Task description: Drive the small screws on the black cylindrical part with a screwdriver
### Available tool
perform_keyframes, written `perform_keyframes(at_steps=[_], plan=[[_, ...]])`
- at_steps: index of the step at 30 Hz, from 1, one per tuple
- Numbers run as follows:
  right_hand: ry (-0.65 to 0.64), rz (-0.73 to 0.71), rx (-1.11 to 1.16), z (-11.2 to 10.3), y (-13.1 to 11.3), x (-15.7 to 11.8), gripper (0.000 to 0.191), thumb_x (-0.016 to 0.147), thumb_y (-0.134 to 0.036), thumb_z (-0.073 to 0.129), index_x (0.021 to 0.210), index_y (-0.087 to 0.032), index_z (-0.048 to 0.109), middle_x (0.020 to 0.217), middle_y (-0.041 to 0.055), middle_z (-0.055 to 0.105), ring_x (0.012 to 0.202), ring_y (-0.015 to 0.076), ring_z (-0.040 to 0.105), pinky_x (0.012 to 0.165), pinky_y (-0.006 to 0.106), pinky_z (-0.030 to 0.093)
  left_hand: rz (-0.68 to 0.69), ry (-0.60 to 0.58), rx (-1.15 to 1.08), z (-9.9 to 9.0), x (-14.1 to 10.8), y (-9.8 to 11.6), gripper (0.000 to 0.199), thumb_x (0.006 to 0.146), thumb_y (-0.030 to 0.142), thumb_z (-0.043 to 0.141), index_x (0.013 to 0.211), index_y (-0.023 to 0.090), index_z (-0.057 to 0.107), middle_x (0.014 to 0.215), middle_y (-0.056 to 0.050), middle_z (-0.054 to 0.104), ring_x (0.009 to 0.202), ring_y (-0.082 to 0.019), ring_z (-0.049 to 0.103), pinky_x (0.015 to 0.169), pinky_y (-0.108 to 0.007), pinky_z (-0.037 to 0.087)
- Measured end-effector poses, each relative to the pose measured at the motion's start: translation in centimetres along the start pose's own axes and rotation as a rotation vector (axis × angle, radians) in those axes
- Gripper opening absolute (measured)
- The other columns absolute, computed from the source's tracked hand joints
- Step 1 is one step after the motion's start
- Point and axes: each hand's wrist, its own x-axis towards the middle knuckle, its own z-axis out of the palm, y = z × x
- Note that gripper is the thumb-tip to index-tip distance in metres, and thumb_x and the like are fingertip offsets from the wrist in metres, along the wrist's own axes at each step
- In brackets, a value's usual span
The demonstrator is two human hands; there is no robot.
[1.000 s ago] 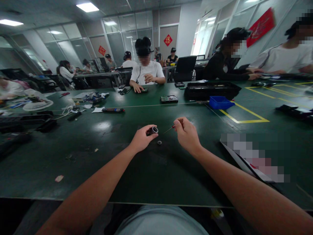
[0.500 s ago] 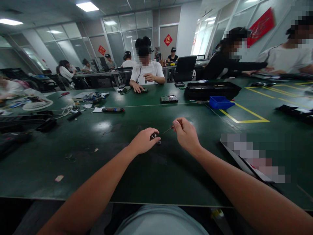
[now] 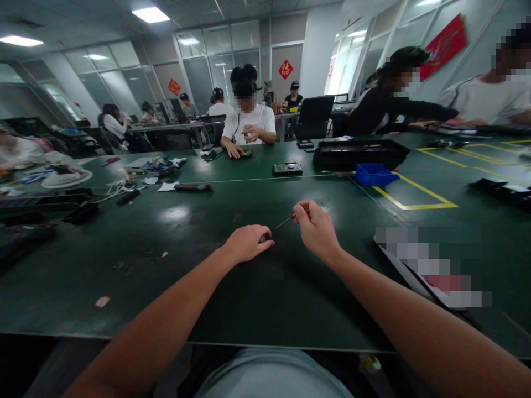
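Note:
My left hand (image 3: 248, 243) rests low over the table, its fingers closed around a small dark round part (image 3: 263, 238). Most of that part is hidden behind the fingers. To its right, my right hand (image 3: 316, 225) grips the handle of a screwdriver (image 3: 284, 222) with a thin metal shaft. The shaft slants down to the left, and its tip is close to my left fingertips but apart from the dark part.
A circuit-board device (image 3: 287, 168), a long black tray (image 3: 360, 153) and a blue bin (image 3: 375, 174) stand beyond my hands. A pen-like tool (image 3: 193, 187) lies left. Papers (image 3: 418, 271) sit by my right forearm. A co-worker (image 3: 248, 121) sits opposite.
My left hand has lowered slightly and its fingers now cover more of the dark part; the metal ring seen before is hidden. The right hand with the screwdriver has hardly moved.

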Motion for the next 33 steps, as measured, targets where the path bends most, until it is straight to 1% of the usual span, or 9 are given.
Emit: perform_keyframes(at_steps=[3, 6, 9, 12, 15, 19, 24, 28, 33], plan=[[0.0, 0.003, 0.009, 0.0, 0.1, 0.1, 0.024, 0.097, -0.04, 0.043, 0.087, -0.023, 0.056, 0.075, 0.0026, 0.064, 0.073, 0.0198, 0.062, 0.067, 0.033, 0.042, -0.049, 0.098, -0.202, -0.2, -0.1, -0.6, 0.03, 0.09, 0.046, 0.059, 0.104, 0.021, 0.07, 0.098, -0.007, 0.071, 0.086, -0.023, 0.064, 0.07, -0.033, 0.044], [-0.009, 0.003, 0.007, 0.0, 0.2, 0.1, 0.025, 0.098, -0.04, 0.043, 0.087, -0.023, 0.057, 0.074, 0.0025, 0.063, 0.071, 0.0194, 0.061, 0.066, 0.033, 0.041, -0.103, 0.262, -0.42, -0.6, 0.1, -1.7, 0.031, 0.088, 0.044, 0.061, 0.108, 0.021, 0.069, 0.094, -0.006, 0.069, 0.077, -0.019, 0.062, 0.068, -0.03, 0.045], [-0.022, 0.004, 0.011, -0.1, 0.2, 0.0, 0.025, 0.098, -0.041, 0.043, 0.088, -0.023, 0.057, 0.074, 0.0027, 0.063, 0.071, 0.0193, 0.061, 0.065, 0.032, 0.041, -0.184, 0.389, -0.723, -1.4, 0.3, -3.0, 0.031, 0.088, 0.037, 0.057, 0.111, 0.02, 0.068, 0.086, -0.005, 0.065, 0.062, -0.013, 0.054, 0.056, -0.026, 0.04], [-0.026, 0.007, 0.023, 0.0, 0.2, 0.0, 0.025, 0.098, -0.041, 0.043, 0.088, -0.022, 0.057, 0.075, 0.0025, 0.063, 0.071, 0.0192, 0.061, 0.066, 0.032, 0.042, -0.269, 0.497, -1.076, -2.6, 0.2, -4.2, 0.022, 0.084, 0.032, 0.055, 0.095, 0.017, 0.066, 0.078, -0.003, 0.059, 0.053, -0.01, 0.049, 0.045, -0.022, 0.029], [-0.032, 0.006, 0.027, 0.0, 0.1, 0.0, 0.026, 0.098, -0.041, 0.043, 0.089, -0.022, 0.058, 0.075, 0.0025, 0.064, 0.072, 0.0192, 0.061, 0.066, 0.032, 0.042, -0.343, 0.617, -1.281, -4.3, -0.6, -5.6, 0.018, 0.08, 0.032, 0.06, 0.087, 0.016, 0.059, 0.075, -0.001, 0.055, 0.051, -0.009, 0.048, 0.042, -0.02, 0.026], [-0.032, 0.009, 0.024, 0.1, 0.2, 0.0, 0.025, 0.098, -0.041, 0.043, 0.088, -0.022, 0.058, 0.075, 0.0029, 0.065, 0.073, 0.0199, 0.062, 0.067, 0.033, 0.042, -0.483, 0.772, -1.349, -6.6, -2.6, -7.9, 0.014, 0.08, 0.025, 0.059, 0.089, 0.014, 0.059, 0.073, 0.0, 0.053, 0.05, -0.009, 0.048, 0.042, -0.021, 0.03], [-0.033, 0.012, 0.029, 0.1, 0.4, 0.1, 0.027, 0.097, -0.042, 0.043, 0.088, -0.022, 0.058, 0.075, 0.0036, 0.066, 0.072, 0.0208, 0.063, 0.066, 0.033, 0.042, -0.668, 0.98, -1.28, -9.5, -6.7, -11.0, 0.016, 0.082, 0.014, 0.05, 0.092, 0.011, 0.061, 0.072, -0.001, 0.053, 0.051, -0.01, 0.048, 0.046, -0.022, 0.036], [-0.032, 0.008, 0.039, 0.2, 0.5, 0.1, 0.027, 0.097, -0.043, 0.044, 0.089, -0.022, 0.058, 0.074, 0.0033, 0.065, 0.073, 0.0208, 0.063, 0.067, 0.033, 0.042, -0.764, 1.063, -1.201, -11.4, -10.8, -13.7, 0.013, 0.081, 0.009, 0.048, 0.087, 0.012, 0.059, 0.072, 0.0, 0.053, 0.053, -0.01, 0.049, 0.048, -0.022, 0.036], [-0.043, 0.025, 0.041, 0.2, 0.4, 0.2, 0.027, 0.097, -0.043, 0.044, 0.088, -0.022, 0.058, 0.074, 0.0027, 0.064, 0.071, 0.0202, 0.062, 0.067, 0.033, 0.042, -0.944, 1.174, -1.049, -13.2, -15.9, -16.8, 0.016, 0.069, 0.002, 0.044, 0.076, 0.013, 0.054, 0.066, 0.0, 0.052, 0.052, -0.012, 0.049, 0.049, -0.022, 0.038]])
